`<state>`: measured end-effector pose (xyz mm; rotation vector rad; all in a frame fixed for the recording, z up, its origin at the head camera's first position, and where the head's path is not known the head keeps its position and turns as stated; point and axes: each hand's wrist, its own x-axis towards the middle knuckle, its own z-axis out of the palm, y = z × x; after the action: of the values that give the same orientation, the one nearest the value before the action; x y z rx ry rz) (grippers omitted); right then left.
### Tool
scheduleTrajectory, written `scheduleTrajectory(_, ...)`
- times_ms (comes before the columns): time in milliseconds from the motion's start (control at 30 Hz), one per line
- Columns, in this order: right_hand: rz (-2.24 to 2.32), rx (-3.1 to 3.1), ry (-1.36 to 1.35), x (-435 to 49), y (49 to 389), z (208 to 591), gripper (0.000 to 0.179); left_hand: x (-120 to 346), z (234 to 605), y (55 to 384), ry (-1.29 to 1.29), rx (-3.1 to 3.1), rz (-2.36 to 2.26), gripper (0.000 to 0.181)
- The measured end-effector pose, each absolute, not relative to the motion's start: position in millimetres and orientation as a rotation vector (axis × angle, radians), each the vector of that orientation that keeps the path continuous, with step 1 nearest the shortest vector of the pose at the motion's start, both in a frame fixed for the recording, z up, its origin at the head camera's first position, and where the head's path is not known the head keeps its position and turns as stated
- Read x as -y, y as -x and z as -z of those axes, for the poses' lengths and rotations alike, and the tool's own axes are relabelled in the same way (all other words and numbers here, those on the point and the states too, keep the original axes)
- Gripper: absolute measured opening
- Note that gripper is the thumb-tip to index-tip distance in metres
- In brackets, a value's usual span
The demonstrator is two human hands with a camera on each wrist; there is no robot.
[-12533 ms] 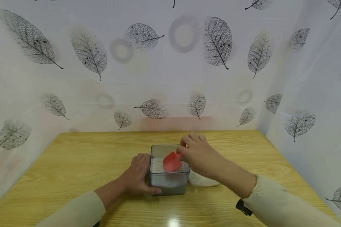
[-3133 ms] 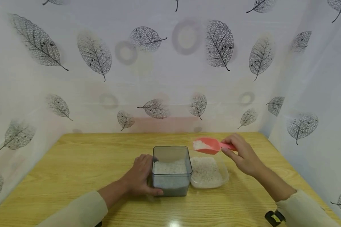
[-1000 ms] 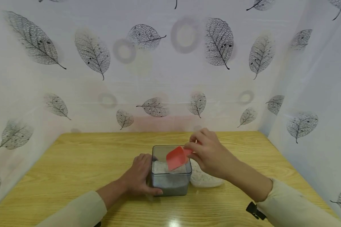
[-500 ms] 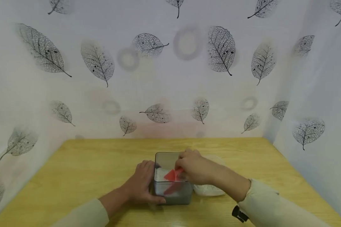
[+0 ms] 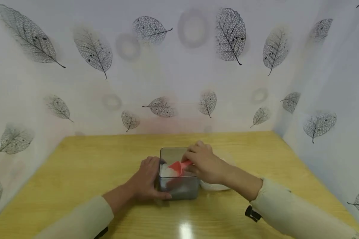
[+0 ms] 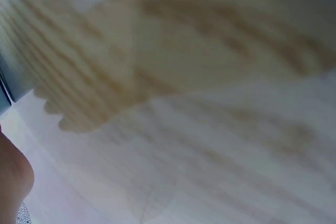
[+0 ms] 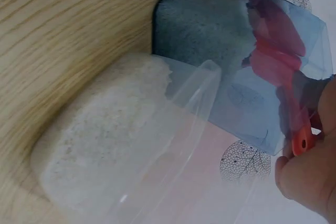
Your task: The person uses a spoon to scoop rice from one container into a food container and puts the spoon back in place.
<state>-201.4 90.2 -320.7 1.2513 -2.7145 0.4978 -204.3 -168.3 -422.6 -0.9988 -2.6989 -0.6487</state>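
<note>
A grey see-through square container [image 5: 183, 192] stands on the table, part filled with white, rice-like grains. My left hand [image 5: 145, 181] grips its left side, thumb across the front and fingers toward the back. Inside the opening, a red scoop [image 5: 176, 167] lies low in the grains, with white grains at its mouth. My right hand [image 5: 204, 163] pinches the scoop's handle over the container's right rim. A low clear tub [image 5: 215, 187], also holding grains, sits just right of the container, partly hidden by my right hand. In the right wrist view the scoop [image 7: 275, 64] shows through the container's wall.
The wood-grain table [image 5: 92, 159] stretches out on both sides. Behind and to the right hangs a pale curtain [image 5: 173, 66] printed with leaves. Dark straps show at both sleeves.
The scoop, tilted mouth-down above the grains a second ago, has gone down into the container and now has grains at its mouth. Earlier it was held loaded over the tub. The left hand stays put.
</note>
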Motion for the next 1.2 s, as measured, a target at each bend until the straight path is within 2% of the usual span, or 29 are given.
scheduleTrajectory(667, -0.694, 2.499, -1.115, -113, 197, 326, 0.018, 173, 423, 202, 0.971, 2.707, 0.627, 0.105)
scheduleTrajectory(1200, -0.752, 2.326, -1.023, -153, 206, 318, 0.016, 169, 424, 207, 0.988, 2.706, 0.658, 0.103)
